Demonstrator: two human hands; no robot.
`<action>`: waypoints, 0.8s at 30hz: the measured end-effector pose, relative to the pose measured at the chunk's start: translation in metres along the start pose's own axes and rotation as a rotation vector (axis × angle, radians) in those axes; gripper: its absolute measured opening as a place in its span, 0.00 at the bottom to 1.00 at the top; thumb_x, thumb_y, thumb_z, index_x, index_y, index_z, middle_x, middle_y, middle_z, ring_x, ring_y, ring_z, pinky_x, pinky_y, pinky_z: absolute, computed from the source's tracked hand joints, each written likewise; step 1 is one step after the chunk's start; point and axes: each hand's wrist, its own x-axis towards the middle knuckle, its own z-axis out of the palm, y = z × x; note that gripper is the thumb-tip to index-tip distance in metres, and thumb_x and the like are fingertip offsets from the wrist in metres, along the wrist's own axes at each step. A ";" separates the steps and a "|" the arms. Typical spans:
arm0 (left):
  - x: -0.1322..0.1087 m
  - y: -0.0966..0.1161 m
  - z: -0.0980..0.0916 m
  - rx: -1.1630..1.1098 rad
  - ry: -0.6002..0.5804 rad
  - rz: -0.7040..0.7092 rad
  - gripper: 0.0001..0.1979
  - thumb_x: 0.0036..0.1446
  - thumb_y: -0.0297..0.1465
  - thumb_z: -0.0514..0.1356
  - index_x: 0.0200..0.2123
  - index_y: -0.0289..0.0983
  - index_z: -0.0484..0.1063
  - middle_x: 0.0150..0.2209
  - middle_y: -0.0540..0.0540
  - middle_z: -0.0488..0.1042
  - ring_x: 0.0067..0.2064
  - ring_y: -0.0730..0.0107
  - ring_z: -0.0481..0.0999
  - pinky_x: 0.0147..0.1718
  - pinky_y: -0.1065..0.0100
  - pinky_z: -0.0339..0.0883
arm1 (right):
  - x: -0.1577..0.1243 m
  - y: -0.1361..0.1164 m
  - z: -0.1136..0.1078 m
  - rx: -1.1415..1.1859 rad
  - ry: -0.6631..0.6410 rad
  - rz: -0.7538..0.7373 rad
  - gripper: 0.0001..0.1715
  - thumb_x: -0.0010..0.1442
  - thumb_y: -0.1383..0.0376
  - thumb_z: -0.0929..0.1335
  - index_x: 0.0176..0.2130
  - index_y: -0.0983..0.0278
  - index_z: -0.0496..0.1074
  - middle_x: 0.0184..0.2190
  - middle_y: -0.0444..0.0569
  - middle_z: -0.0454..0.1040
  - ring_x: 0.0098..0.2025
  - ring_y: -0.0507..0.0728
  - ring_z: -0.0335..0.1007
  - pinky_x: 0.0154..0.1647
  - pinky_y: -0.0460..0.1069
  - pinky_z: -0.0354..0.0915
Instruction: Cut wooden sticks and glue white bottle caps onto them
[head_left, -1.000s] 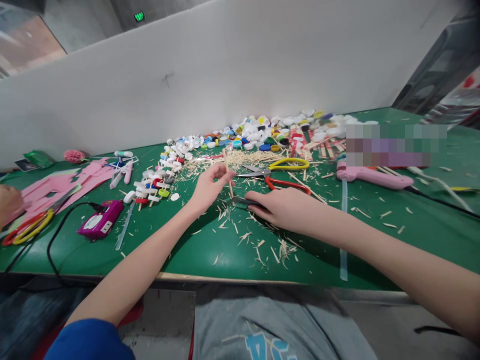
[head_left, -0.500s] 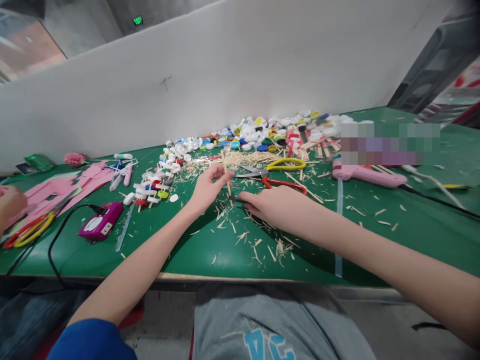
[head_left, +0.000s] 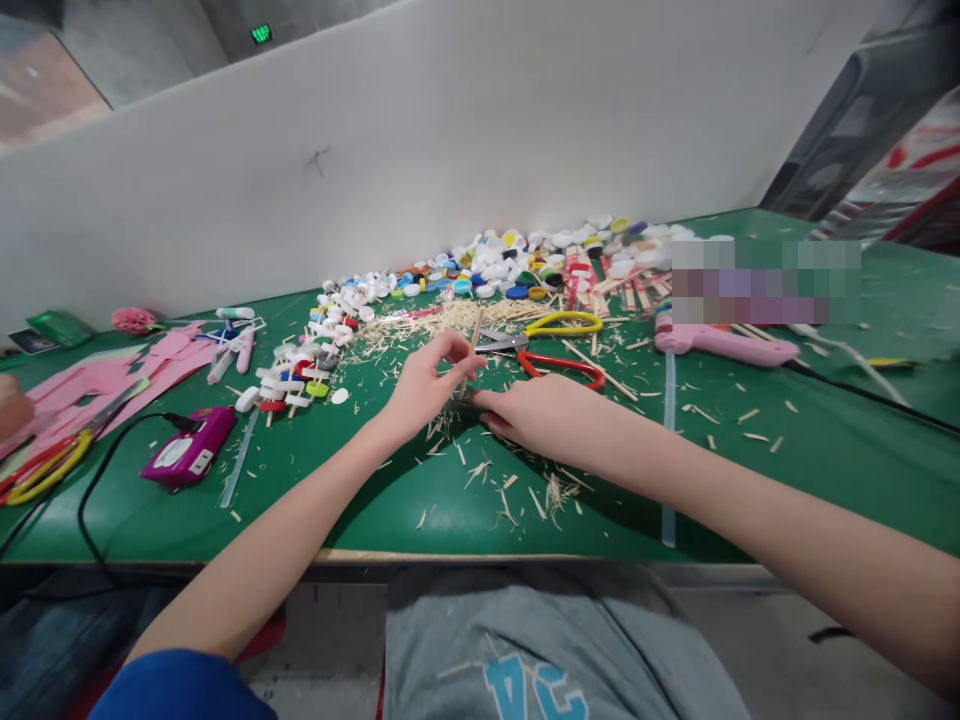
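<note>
My left hand [head_left: 431, 385] is closed round a thin wooden stick [head_left: 477, 328], which stands nearly upright with its top end above the fingers. Just right of it, my right hand [head_left: 517, 410] is closed on a small dark blade-like tool [head_left: 466, 397] against the stick's lower part. The fingers hide most of that tool, so its exact kind does not show. Scissors [head_left: 512, 342] with one yellow and one red handle lie just beyond my right hand. Wood shavings [head_left: 487, 470] are scattered beneath and in front of both hands.
Many plastic bottle caps [head_left: 495, 262] are heaped along the white partition [head_left: 375, 150]. A pink glue gun [head_left: 727, 345] lies right, near a clear glue stick [head_left: 669, 450]. Left are a purple power adapter [head_left: 191, 448], pink sheets [head_left: 161, 365], other scissors [head_left: 52, 465] and another person's hand [head_left: 13, 408].
My left hand has shifted slightly right, and the stick now leans the other way. The dark tool is more hidden between my hands. The whole view has shifted slightly.
</note>
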 end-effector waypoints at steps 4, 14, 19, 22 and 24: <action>0.001 -0.008 -0.004 -0.027 0.037 -0.034 0.09 0.58 0.36 0.57 0.28 0.40 0.63 0.26 0.52 0.70 0.30 0.71 0.72 0.32 0.68 0.64 | -0.002 0.008 0.006 0.049 0.039 -0.024 0.17 0.65 0.60 0.57 0.45 0.59 0.69 0.22 0.45 0.70 0.19 0.51 0.59 0.20 0.47 0.43; 0.005 -0.025 -0.010 -0.103 0.059 -0.089 0.10 0.57 0.38 0.57 0.29 0.40 0.63 0.25 0.51 0.71 0.31 0.69 0.73 0.33 0.66 0.65 | -0.002 0.008 0.003 -0.071 0.066 0.018 0.18 0.66 0.59 0.54 0.46 0.61 0.66 0.24 0.46 0.71 0.20 0.51 0.61 0.21 0.47 0.42; 0.005 -0.023 -0.010 -0.085 0.055 -0.082 0.10 0.58 0.38 0.56 0.29 0.40 0.63 0.26 0.50 0.71 0.31 0.70 0.73 0.33 0.66 0.65 | 0.000 0.007 0.002 -0.022 0.064 0.000 0.17 0.66 0.60 0.55 0.46 0.61 0.66 0.23 0.45 0.71 0.19 0.51 0.60 0.20 0.47 0.42; 0.004 -0.020 -0.010 -0.071 0.054 -0.079 0.09 0.58 0.37 0.56 0.29 0.40 0.63 0.26 0.50 0.71 0.30 0.70 0.73 0.33 0.67 0.65 | -0.001 0.007 0.005 -0.014 0.052 -0.003 0.17 0.65 0.59 0.56 0.45 0.60 0.68 0.22 0.45 0.70 0.19 0.51 0.60 0.19 0.47 0.40; 0.003 -0.016 -0.010 -0.054 0.057 -0.073 0.09 0.58 0.37 0.56 0.29 0.39 0.64 0.26 0.51 0.72 0.30 0.71 0.72 0.33 0.67 0.64 | -0.002 0.007 0.009 -0.023 0.062 -0.016 0.17 0.65 0.59 0.57 0.45 0.60 0.69 0.21 0.45 0.69 0.19 0.51 0.61 0.19 0.47 0.39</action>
